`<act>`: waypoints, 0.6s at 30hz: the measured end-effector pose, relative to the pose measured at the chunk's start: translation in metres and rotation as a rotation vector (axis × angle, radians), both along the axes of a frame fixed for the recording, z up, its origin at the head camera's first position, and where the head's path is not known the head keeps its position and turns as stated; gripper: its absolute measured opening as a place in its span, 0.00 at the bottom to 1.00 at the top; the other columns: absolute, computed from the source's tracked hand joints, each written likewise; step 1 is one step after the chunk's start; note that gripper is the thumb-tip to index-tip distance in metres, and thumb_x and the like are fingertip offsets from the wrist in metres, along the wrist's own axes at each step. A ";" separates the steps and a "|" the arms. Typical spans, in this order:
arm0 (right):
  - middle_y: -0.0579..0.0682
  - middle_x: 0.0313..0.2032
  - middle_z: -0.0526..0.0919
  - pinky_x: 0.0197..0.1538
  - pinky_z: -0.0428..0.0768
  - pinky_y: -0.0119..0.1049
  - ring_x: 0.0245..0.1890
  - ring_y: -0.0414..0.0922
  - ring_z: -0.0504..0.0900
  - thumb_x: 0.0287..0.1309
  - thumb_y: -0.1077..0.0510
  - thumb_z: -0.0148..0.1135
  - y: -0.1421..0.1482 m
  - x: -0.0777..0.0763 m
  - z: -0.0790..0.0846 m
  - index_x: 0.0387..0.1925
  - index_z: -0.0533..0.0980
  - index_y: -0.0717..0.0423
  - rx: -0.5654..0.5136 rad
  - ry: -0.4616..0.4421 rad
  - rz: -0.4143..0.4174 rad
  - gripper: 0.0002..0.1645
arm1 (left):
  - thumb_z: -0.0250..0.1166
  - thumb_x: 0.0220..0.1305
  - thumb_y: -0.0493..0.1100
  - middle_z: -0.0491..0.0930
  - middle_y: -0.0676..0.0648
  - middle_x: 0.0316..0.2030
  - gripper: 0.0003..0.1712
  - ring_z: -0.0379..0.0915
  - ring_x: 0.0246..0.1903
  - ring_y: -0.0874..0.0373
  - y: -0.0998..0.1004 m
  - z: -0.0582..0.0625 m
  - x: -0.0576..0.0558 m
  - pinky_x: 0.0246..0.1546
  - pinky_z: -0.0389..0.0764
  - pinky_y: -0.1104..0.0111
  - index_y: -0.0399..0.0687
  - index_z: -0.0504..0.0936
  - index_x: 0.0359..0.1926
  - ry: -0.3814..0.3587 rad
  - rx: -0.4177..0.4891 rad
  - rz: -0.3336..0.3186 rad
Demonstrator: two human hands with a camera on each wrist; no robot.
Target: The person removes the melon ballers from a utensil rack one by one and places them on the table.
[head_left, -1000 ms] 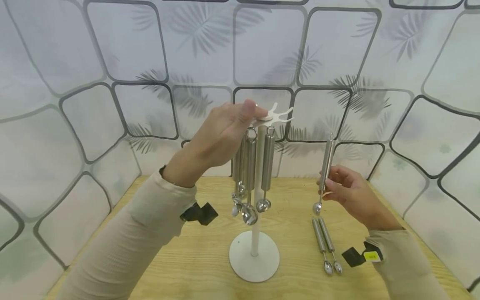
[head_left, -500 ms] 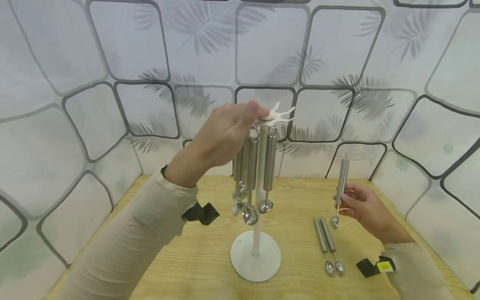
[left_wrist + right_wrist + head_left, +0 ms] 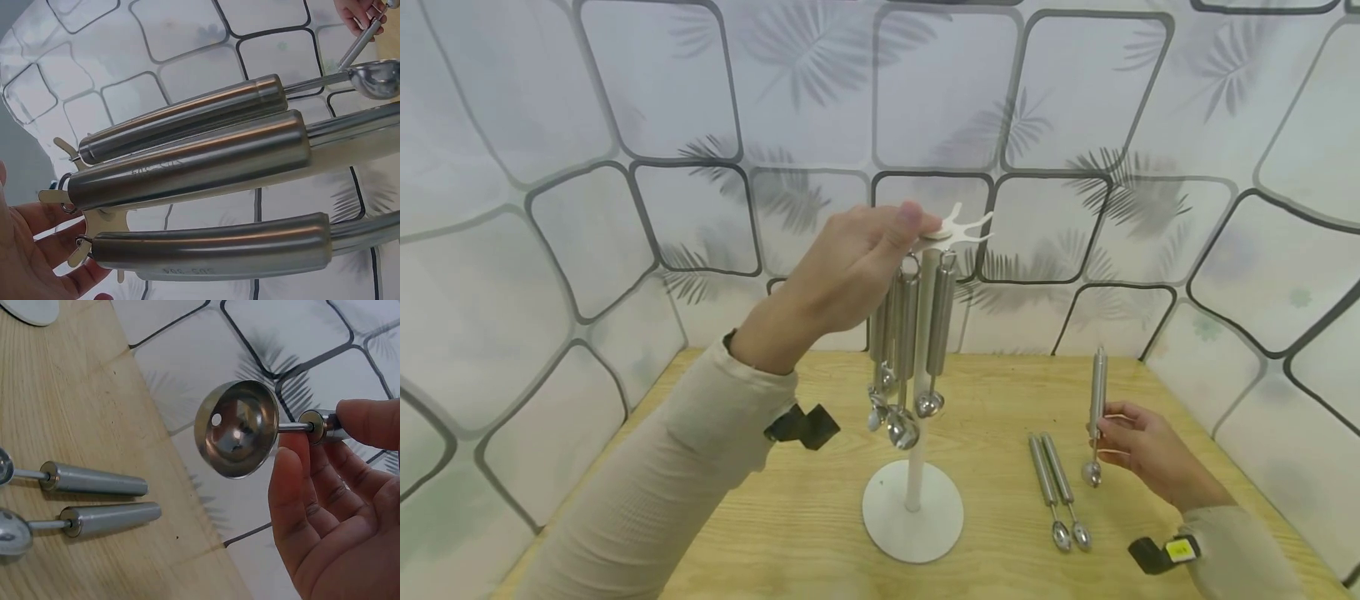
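My left hand grips the top of a white hook stand, with thumb and fingers at the centre of its hooks. Several steel melon ballers hang there by rings, bowls down; their handles fill the left wrist view. At the right, my right hand pinches another melon baller by its lower handle, upright with the bowl down over the table. The right wrist view shows a small hole in its round bowl. Two more melon ballers lie side by side on the table, left of this hand.
The wood-grain table meets a patterned wall covering at the back and on both sides. The stand's pole rises from a round white base at mid-table.
My right hand has moved right and down with the melon baller, away from the stand and past the two lying ones. The left hand keeps its grip on the stand.
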State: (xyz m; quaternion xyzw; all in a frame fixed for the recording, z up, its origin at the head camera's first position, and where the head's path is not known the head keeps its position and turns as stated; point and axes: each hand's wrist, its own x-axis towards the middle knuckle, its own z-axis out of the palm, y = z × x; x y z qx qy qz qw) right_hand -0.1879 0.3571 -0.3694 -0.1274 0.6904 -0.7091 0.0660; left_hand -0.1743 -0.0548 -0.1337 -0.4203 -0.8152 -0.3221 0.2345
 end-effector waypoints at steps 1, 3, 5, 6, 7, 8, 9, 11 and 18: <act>0.45 0.37 0.83 0.40 0.82 0.34 0.35 0.41 0.82 0.72 0.65 0.47 0.002 0.000 -0.003 0.44 0.74 0.51 0.011 -0.014 -0.008 0.10 | 0.36 0.77 0.43 0.79 0.46 0.56 0.27 0.70 0.59 0.57 0.000 0.000 0.000 0.62 0.64 0.69 0.39 0.80 0.56 0.000 0.001 0.000; 0.45 0.37 0.83 0.40 0.82 0.35 0.34 0.40 0.82 0.72 0.64 0.48 0.005 0.000 -0.009 0.43 0.74 0.51 0.030 -0.040 -0.017 0.09 | 0.36 0.77 0.42 0.79 0.46 0.56 0.26 0.70 0.59 0.56 0.000 0.000 0.000 0.62 0.65 0.69 0.39 0.80 0.56 0.000 0.005 -0.001; 0.44 0.36 0.82 0.40 0.82 0.35 0.34 0.40 0.81 0.71 0.64 0.49 0.008 -0.001 -0.015 0.44 0.74 0.51 0.053 -0.065 -0.023 0.08 | 0.37 0.77 0.42 0.79 0.46 0.55 0.26 0.71 0.59 0.56 0.000 0.000 0.000 0.61 0.65 0.68 0.39 0.81 0.56 -0.003 0.010 -0.003; 0.45 0.36 0.82 0.40 0.82 0.35 0.34 0.40 0.81 0.71 0.64 0.49 0.010 -0.001 -0.018 0.44 0.73 0.52 0.069 -0.080 -0.030 0.07 | 0.37 0.77 0.42 0.79 0.46 0.55 0.26 0.71 0.59 0.56 0.000 0.000 0.000 0.61 0.65 0.68 0.39 0.81 0.55 -0.005 0.012 -0.003; 0.45 0.36 0.82 0.40 0.82 0.35 0.34 0.41 0.81 0.71 0.64 0.50 0.011 -0.001 -0.022 0.45 0.73 0.53 0.080 -0.096 -0.032 0.07 | 0.37 0.77 0.42 0.79 0.45 0.55 0.26 0.71 0.59 0.56 0.000 0.000 -0.001 0.61 0.65 0.68 0.39 0.81 0.55 -0.007 0.012 -0.003; 0.46 0.36 0.82 0.40 0.82 0.35 0.34 0.41 0.81 0.71 0.63 0.51 0.013 -0.001 -0.025 0.45 0.72 0.54 0.094 -0.112 -0.032 0.06 | 0.37 0.77 0.42 0.79 0.46 0.55 0.26 0.71 0.59 0.56 0.000 0.000 0.000 0.61 0.65 0.68 0.39 0.80 0.56 -0.010 0.012 -0.002; 0.47 0.37 0.81 0.41 0.82 0.35 0.34 0.41 0.81 0.71 0.63 0.51 0.014 -0.001 -0.028 0.46 0.72 0.55 0.113 -0.127 -0.034 0.06 | 0.37 0.77 0.43 0.79 0.46 0.55 0.26 0.71 0.59 0.56 0.000 0.000 0.000 0.61 0.65 0.68 0.39 0.80 0.56 -0.014 0.011 0.000; 0.48 0.38 0.80 0.41 0.82 0.35 0.34 0.41 0.81 0.70 0.61 0.52 0.016 -0.001 -0.035 0.49 0.70 0.60 0.152 -0.151 -0.037 0.09 | 0.37 0.77 0.43 0.79 0.46 0.56 0.26 0.70 0.59 0.56 0.000 0.000 0.000 0.61 0.65 0.68 0.40 0.80 0.56 -0.021 0.008 0.006; 0.52 0.38 0.79 0.42 0.82 0.35 0.34 0.43 0.81 0.70 0.59 0.52 0.017 0.002 -0.050 0.58 0.58 0.83 0.299 -0.215 -0.063 0.30 | 0.37 0.78 0.44 0.79 0.46 0.56 0.26 0.71 0.58 0.56 -0.001 -0.001 0.000 0.61 0.66 0.67 0.41 0.80 0.57 -0.034 0.014 0.009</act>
